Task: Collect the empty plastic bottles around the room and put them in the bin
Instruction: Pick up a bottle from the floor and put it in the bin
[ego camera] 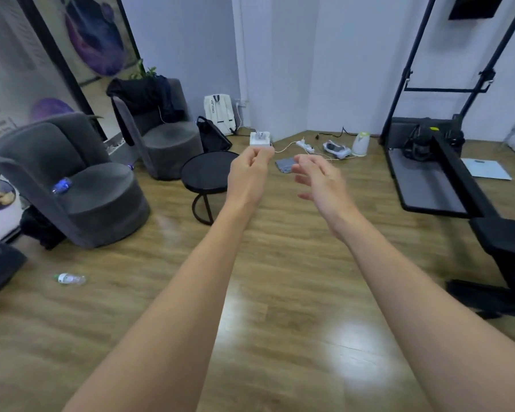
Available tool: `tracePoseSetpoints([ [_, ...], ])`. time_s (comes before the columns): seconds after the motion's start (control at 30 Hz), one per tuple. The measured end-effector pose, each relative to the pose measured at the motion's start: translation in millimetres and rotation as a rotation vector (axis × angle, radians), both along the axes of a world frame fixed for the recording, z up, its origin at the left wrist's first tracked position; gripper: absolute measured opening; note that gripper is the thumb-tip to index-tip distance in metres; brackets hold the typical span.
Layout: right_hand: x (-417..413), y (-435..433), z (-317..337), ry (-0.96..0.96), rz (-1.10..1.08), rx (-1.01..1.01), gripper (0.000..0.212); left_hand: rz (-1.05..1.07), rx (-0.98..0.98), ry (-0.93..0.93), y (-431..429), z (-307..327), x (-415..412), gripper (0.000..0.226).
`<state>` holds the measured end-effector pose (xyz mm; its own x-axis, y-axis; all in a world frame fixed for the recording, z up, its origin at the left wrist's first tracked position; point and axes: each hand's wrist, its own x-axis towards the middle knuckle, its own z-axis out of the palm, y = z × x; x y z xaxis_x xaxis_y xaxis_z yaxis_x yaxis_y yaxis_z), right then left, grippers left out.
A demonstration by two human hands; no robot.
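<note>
The left hand [250, 171] is raised just right of the round black side table [210, 173], its fingers curled inward with nothing seen in them. The right hand [318, 179], farther right of the table, hangs slack with fingers spread and holds nothing. Left of the table, a blue-tinted plastic bottle [61, 185] lies on the seat of a grey armchair [81, 185]. A clear bottle [70, 278] lies on its side on the wooden floor [280, 292], left of the table and nearer the camera. Behind the table, a white bag [219, 113] printed "YONEX" leans against the wall. A white kettle [361, 143] stands right of the table.
</note>
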<state>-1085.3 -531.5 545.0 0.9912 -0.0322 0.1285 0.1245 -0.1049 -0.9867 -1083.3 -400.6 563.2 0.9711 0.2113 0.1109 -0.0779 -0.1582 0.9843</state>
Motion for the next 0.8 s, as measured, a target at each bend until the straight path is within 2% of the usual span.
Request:
tracePoseSetpoints([
  [0.2,135.4,-10.6,-15.2,0.018,-0.078,-0.034,0.017,-0.037,-0.016,0.012,-3.8,-22.4,149.3,0.026],
  [0.33,222.2,-18.9,-9.7,0.053,-0.137,-0.037,0.016,-0.09,-0.06,0.03,-6.5,-16.6,248.2,0.016],
  [0.57,363.3,-47.5,-1.3,0.062,-0.203,-0.027,0.015,-0.166,-0.056,0.02,-32.2,-14.8,406.1,0.013],
  [0.8,524.6,-87.7,-20.4,0.081,-0.218,0.01,0.013,-0.135,-0.059,0.044,-64.6,-34.0,572.1,0.01],
])
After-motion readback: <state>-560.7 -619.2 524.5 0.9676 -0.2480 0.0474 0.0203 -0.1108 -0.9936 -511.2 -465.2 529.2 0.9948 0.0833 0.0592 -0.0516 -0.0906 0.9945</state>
